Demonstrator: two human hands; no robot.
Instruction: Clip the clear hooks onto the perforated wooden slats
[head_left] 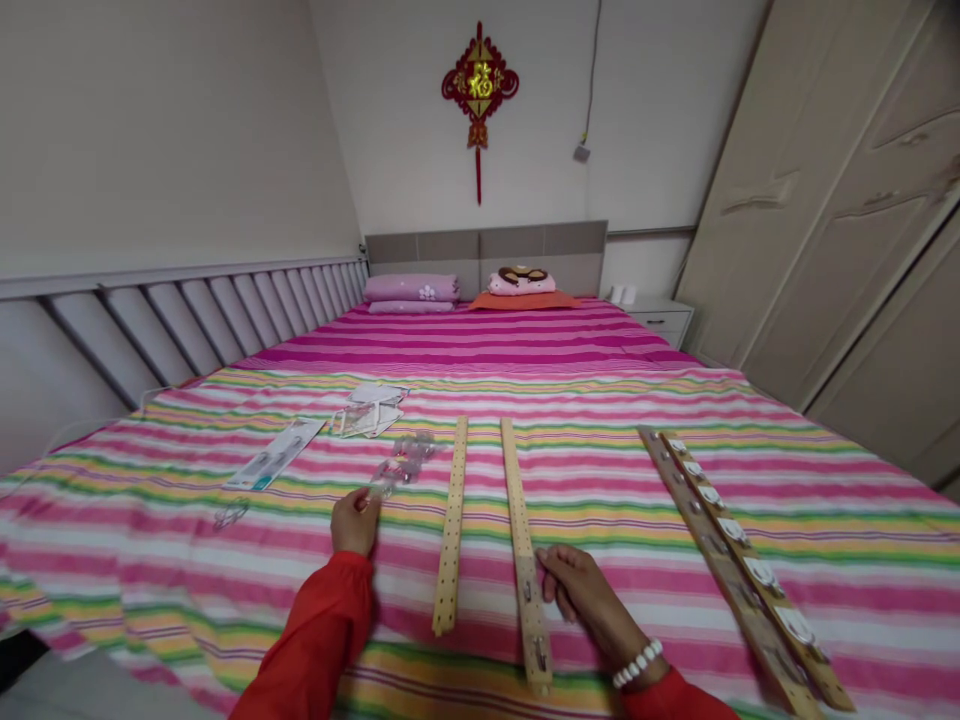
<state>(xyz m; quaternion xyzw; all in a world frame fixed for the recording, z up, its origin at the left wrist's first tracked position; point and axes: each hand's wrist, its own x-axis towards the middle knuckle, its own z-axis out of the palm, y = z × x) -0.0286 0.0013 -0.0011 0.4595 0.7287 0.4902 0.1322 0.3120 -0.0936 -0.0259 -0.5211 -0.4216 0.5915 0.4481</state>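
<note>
My left hand (pixel 354 520) is closed on the near end of a clear plastic packet (pixel 397 465) lying on the striped bedspread (pixel 570 400). Fingers of my right hand (pixel 581 592) rest against the right side of a perforated wooden strip (pixel 523 548), near two metal hooks fixed at its close end. A second, bare perforated wooden strip (pixel 452 520) lies between my hands. Both sleeves are red, and a white bead bracelet (pixel 637 665) circles my right wrist.
Two more wooden strips with several round hooks (pixel 739 560) lie at the right. Flat packets (pixel 274 455) and clear wrappers (pixel 369 412) lie at the left, with a small metal clip (pixel 231 514). Pillows sit at the headboard; a wardrobe (pixel 862 220) stands right.
</note>
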